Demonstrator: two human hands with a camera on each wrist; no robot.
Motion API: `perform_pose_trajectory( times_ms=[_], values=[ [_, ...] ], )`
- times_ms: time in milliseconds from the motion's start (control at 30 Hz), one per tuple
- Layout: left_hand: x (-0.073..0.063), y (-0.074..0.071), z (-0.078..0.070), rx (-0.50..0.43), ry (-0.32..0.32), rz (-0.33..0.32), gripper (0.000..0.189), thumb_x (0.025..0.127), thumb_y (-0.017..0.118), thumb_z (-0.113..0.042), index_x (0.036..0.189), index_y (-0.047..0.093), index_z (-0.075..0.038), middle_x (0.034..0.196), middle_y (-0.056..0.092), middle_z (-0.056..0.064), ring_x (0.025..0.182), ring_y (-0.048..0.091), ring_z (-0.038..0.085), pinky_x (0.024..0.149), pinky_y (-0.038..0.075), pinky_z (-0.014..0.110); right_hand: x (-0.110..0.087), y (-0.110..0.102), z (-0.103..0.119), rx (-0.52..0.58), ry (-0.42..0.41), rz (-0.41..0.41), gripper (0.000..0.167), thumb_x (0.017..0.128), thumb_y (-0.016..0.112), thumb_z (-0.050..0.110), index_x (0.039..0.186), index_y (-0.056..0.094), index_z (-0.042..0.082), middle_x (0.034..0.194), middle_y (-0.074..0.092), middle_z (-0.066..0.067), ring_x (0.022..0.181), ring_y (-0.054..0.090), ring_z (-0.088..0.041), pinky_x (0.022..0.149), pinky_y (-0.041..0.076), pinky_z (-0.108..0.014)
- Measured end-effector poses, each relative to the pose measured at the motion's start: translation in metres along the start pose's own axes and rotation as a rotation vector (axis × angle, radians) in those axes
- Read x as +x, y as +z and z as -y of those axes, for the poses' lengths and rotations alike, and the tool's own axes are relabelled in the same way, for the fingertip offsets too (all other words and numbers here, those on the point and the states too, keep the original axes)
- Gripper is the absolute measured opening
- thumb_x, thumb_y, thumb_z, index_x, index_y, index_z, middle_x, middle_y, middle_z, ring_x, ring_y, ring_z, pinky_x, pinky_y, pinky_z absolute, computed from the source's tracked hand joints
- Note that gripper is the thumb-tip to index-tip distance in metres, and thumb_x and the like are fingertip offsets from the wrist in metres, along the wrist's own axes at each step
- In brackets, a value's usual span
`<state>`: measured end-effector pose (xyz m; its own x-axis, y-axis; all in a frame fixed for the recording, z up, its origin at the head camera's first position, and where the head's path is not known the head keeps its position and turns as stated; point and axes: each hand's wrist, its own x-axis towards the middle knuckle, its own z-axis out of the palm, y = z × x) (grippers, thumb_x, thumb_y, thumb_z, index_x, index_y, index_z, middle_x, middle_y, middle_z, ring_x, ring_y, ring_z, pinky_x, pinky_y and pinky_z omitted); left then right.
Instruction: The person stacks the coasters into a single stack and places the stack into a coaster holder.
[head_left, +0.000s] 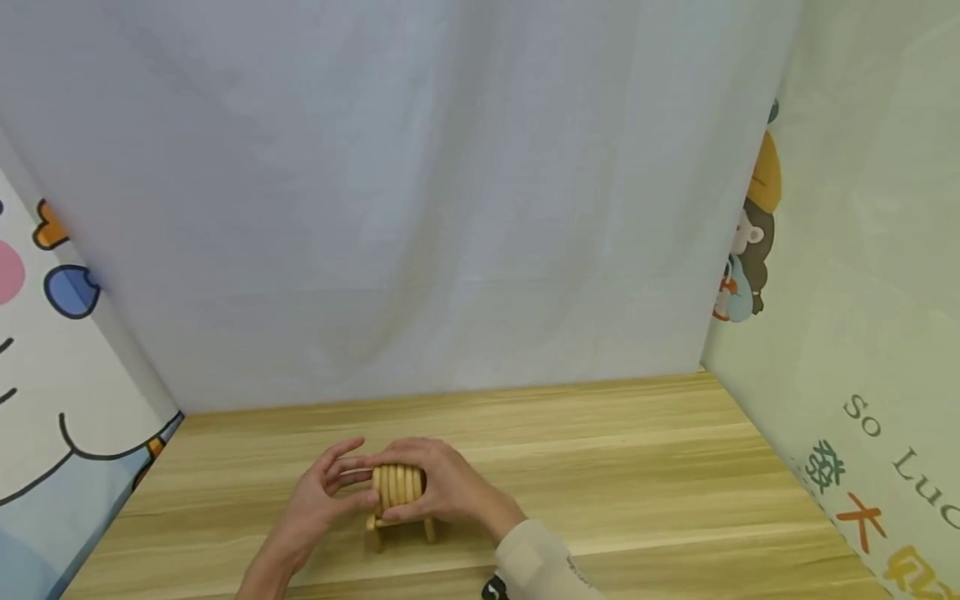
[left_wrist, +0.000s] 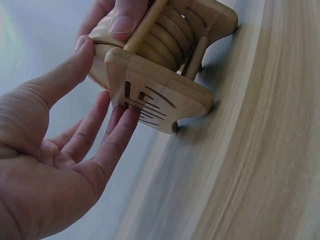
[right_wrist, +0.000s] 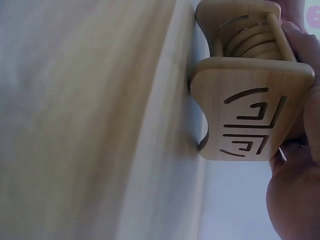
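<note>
A stack of round wooden coasters (head_left: pixel 397 485) sits in a small light-wood holder (head_left: pixel 377 533) on the tabletop. Cut-out slots pattern the holder's end panels (right_wrist: pixel 245 110). My right hand (head_left: pixel 446 483) grips the stack across its top, thumb on the near side and fingers on the far side. At the stack's left end, my left hand (head_left: pixel 318 496) has its thumb at a coaster's edge. In the left wrist view, the left fingers (left_wrist: pixel 122 132) extend against the panel's slotted face. The right palm hides part of the stack.
The wood-grain table (head_left: pixel 600 475) runs back to a pale curtain (head_left: pixel 450 208). Printed panels border it, a cartoon one (head_left: pixel 60 358) on the left and a lettered green one (head_left: pixel 862 333) on the right. A small black item (head_left: pixel 494 587) shows by the right sleeve.
</note>
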<state>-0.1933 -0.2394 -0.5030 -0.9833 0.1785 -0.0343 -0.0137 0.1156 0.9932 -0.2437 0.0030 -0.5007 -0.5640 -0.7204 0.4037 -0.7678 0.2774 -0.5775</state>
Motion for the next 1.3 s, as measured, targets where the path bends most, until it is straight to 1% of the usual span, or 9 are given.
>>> perform_pose_trajectory(
  times_ms=[133,200,467,600,900,1033,1133,1233,1300],
  values=[
    [-0.001,0.0,0.001,-0.008,-0.037,-0.006,0.091,0.099,0.085,-0.008,0.172,0.031,-0.005,0.135,0.066,0.009,0.124,0.066,0.018,0.101,0.06,0.033,0.0,0.001,-0.002,-0.008,-0.024,0.004,0.063,0.089,0.097,0.025,0.147,0.073,0.015,0.146,0.073,-0.001,0.135,0.066,-0.011,0.118,0.05,-0.034],
    [0.0,0.0,0.002,-0.015,-0.057,0.002,0.092,0.1,0.085,-0.009,0.173,0.029,-0.004,0.133,0.065,0.008,0.122,0.066,0.017,0.101,0.059,0.031,-0.001,0.001,-0.001,-0.02,-0.003,0.015,0.064,0.09,0.097,0.026,0.149,0.073,0.015,0.149,0.071,-0.001,0.14,0.064,-0.014,0.122,0.048,-0.036],
    [0.002,0.002,0.003,-0.008,-0.096,0.016,0.093,0.101,0.084,-0.012,0.173,0.026,-0.002,0.142,0.062,0.015,0.129,0.065,0.024,0.104,0.059,0.035,-0.004,-0.004,0.003,-0.018,0.097,0.04,0.069,0.091,0.096,0.03,0.154,0.069,0.02,0.157,0.065,0.001,0.151,0.055,-0.018,0.128,0.04,-0.041],
    [0.001,0.003,0.001,-0.01,-0.099,0.021,0.092,0.102,0.084,-0.013,0.173,0.026,-0.001,0.145,0.061,0.018,0.133,0.065,0.03,0.106,0.059,0.037,-0.005,-0.005,0.002,-0.017,0.098,0.042,0.07,0.091,0.096,0.03,0.154,0.069,0.02,0.156,0.066,0.002,0.15,0.056,-0.018,0.128,0.041,-0.041],
    [-0.002,0.003,-0.001,-0.015,-0.104,0.035,0.092,0.102,0.083,-0.014,0.173,0.026,0.001,0.153,0.057,0.027,0.136,0.065,0.034,0.099,0.059,0.03,-0.004,-0.006,0.002,-0.032,0.066,0.053,0.071,0.091,0.096,0.029,0.155,0.068,0.018,0.157,0.066,-0.001,0.149,0.057,-0.019,0.129,0.039,-0.041],
    [-0.003,0.003,-0.002,-0.005,-0.105,0.039,0.092,0.102,0.083,-0.015,0.173,0.026,0.0,0.154,0.057,0.028,0.135,0.066,0.035,0.1,0.059,0.031,-0.005,-0.007,0.003,-0.075,0.07,0.077,0.072,0.093,0.094,0.032,0.157,0.066,0.02,0.158,0.065,0.0,0.152,0.054,-0.02,0.131,0.037,-0.043],
    [-0.003,0.001,-0.002,0.005,-0.106,0.036,0.09,0.103,0.081,-0.016,0.173,0.026,0.0,0.155,0.057,0.028,0.132,0.068,0.032,0.101,0.058,0.034,-0.005,-0.01,0.006,-0.158,0.084,0.108,0.072,0.096,0.09,0.039,0.161,0.062,0.024,0.163,0.06,-0.001,0.157,0.048,-0.024,0.132,0.035,-0.049],
    [-0.003,0.0,-0.002,-0.008,-0.111,0.022,0.085,0.107,0.075,-0.018,0.173,0.025,0.0,0.155,0.055,0.029,0.131,0.069,0.032,0.105,0.06,0.039,-0.007,-0.012,0.009,-0.249,0.092,0.137,0.077,0.099,0.084,0.049,0.167,0.055,0.028,0.17,0.052,-0.005,0.162,0.041,-0.029,0.131,0.035,-0.056],
    [-0.003,0.0,-0.004,-0.017,-0.109,0.0,0.079,0.111,0.07,-0.018,0.172,0.025,0.002,0.154,0.055,0.032,0.132,0.068,0.035,0.108,0.06,0.044,-0.01,-0.014,0.011,-0.264,0.1,0.134,0.081,0.1,0.082,0.051,0.171,0.048,0.029,0.174,0.045,-0.008,0.163,0.039,-0.031,0.13,0.035,-0.06]
  ],
)
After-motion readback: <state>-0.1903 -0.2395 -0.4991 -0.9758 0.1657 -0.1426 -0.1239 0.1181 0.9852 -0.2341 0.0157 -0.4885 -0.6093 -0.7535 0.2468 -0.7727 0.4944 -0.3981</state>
